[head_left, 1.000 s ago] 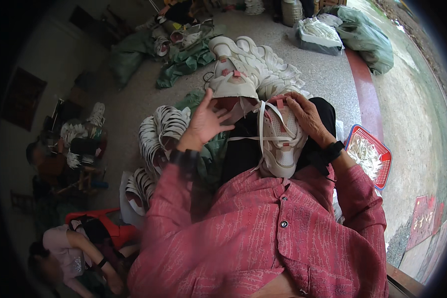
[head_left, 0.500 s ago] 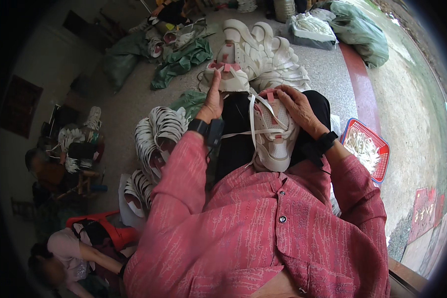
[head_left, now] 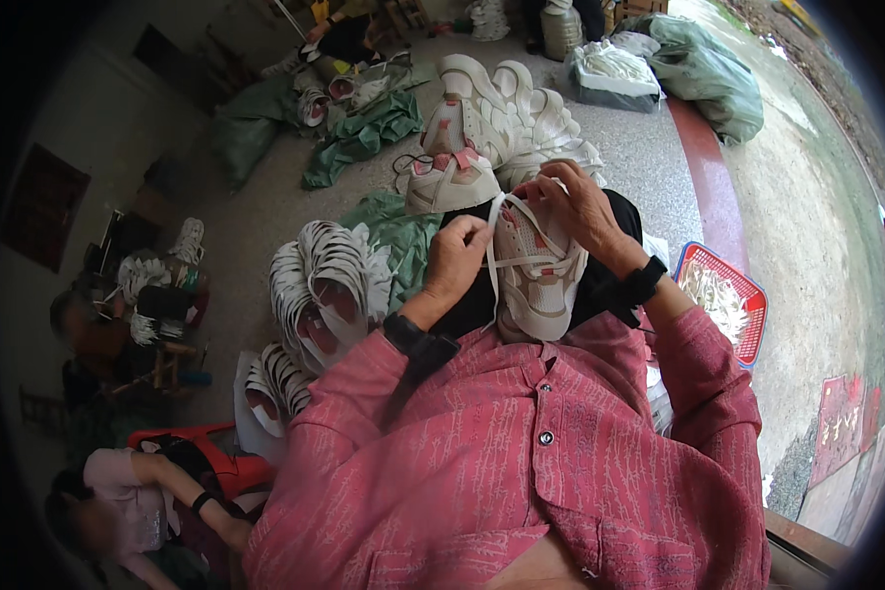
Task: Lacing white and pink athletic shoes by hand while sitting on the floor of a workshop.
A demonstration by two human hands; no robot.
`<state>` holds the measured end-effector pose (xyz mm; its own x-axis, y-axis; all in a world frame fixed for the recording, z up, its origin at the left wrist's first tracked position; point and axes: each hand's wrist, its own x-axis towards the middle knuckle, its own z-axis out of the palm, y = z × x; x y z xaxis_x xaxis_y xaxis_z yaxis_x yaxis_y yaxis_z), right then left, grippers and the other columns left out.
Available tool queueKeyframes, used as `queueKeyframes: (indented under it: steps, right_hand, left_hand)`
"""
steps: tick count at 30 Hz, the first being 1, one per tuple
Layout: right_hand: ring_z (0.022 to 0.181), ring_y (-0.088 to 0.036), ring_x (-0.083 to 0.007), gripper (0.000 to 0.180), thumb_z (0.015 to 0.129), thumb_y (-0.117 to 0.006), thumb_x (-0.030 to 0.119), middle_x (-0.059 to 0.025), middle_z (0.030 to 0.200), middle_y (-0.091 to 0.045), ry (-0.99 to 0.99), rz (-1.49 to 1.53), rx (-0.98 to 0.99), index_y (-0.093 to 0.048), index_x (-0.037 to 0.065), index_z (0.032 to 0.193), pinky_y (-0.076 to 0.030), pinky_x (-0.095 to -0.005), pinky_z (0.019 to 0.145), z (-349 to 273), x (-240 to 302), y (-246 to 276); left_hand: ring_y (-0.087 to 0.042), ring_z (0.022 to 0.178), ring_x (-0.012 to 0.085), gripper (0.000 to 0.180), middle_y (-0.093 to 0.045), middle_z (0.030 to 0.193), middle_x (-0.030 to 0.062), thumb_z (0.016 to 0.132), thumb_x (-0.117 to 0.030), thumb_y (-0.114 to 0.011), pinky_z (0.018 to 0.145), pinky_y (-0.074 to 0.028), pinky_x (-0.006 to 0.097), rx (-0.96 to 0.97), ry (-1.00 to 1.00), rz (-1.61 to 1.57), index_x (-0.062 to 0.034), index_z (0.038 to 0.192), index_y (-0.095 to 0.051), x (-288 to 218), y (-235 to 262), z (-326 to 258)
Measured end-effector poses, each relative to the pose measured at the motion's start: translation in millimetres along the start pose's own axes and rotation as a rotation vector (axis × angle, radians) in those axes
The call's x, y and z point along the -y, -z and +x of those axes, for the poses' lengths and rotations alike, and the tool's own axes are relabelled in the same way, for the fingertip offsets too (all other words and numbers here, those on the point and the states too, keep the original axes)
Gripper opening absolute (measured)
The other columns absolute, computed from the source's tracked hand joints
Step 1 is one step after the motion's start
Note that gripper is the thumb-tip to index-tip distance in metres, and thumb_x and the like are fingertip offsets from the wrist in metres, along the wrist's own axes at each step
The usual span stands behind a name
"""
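Note:
A white and beige shoe upper (head_left: 541, 285) with pink trim rests on my lap, its toe toward me. A white shoelace (head_left: 493, 258) threads its front and loops loosely up at its left side. Beside that loop, my left hand (head_left: 454, 258) is closed, thumb and fingertips pinching the lace. My right hand (head_left: 582, 208) is over the collar end of the shoe, fingers bent and closed on the lace near the tongue; its fingertips are partly hidden. Just beyond my knees sits another shoe upper (head_left: 452, 184) with a pink tongue, touched by neither hand.
A pile of white shoe uppers (head_left: 521, 108) lies ahead. Nested stacks of uppers (head_left: 315, 265) stand at my left. A red and blue basket (head_left: 760, 313) of laces is on the right. Green sacks (head_left: 708, 74) lie farther off. A co-worker (head_left: 133, 497) sits at lower left.
My left hand has come down and right from beside the far upper to the lace by the lap shoe. My right hand's fingers have lifted slightly and bent around the lace.

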<state>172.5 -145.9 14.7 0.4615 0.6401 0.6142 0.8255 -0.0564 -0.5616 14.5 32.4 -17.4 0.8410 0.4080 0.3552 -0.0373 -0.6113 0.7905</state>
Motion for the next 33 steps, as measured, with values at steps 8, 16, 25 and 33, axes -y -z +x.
queueKeyframes:
  steps: [8, 16, 25, 33]
  right_hand:
    - [0.106, -0.056, -0.03, 0.039, 0.084, -0.066, 0.042, -0.0123, 0.104, -0.06, -0.013, -0.379, 0.305, -0.065, 0.007, 0.103, -0.041, -0.0434, 0.089, 12.3, 13.8, -4.8]
    - [0.087, -0.067, -0.0228, 0.019, 0.092, -0.059, 0.019, -0.0092, 0.088, -0.066, -0.441, 0.755, 0.111, -0.068, 0.003, 0.099, -0.052, -0.0353, 0.083, 11.3, -11.1, -2.7]
    - [0.083, -0.064, -0.0271, 0.022, 0.101, -0.043, 0.02, -0.0097, 0.087, -0.064, -0.434, 1.559, -0.22, -0.058, 0.005, 0.103, -0.048, -0.0464, 0.091, -32.5, -98.7, 142.7]
    - [0.083, -0.061, -0.0197, 0.029, 0.097, -0.048, 0.016, -0.0116, 0.098, -0.065, -0.953, 0.386, -0.048, -0.057, 0.0, 0.119, -0.05, -0.0311, 0.076, -135.6, -127.7, 236.0]
  left_hand:
    - [-0.054, 0.062, 0.0121, 0.019, -0.057, 0.077, 0.0011, 0.097, -0.02, -0.058, 0.067, -0.05, 0.026, 0.528, 0.138, -1.487, -0.0048, 0.108, -0.062, -79.3, 108.7, 59.5]
    - [-0.056, 0.084, 0.0044, 0.023, -0.065, 0.097, -0.0019, 0.097, -0.015, -0.06, 0.075, -0.046, 0.02, -0.119, 0.095, -0.054, -0.001, 0.115, -0.064, -47.7, 120.7, 42.0]
    - [-0.059, 0.066, 0.0085, 0.027, -0.064, 0.08, 0.0016, 0.094, -0.029, -0.064, 0.057, -0.047, 0.024, 0.698, 0.55, 0.006, -0.0021, 0.092, -0.069, -37.0, 40.7, -20.0]
    - [-0.059, 0.074, 0.0091, 0.024, -0.06, 0.086, -0.001, 0.092, -0.019, -0.068, 0.065, -0.05, 0.025, 0.365, 0.224, -0.228, -0.0029, 0.109, -0.063, -22.7, 43.4, -26.0]
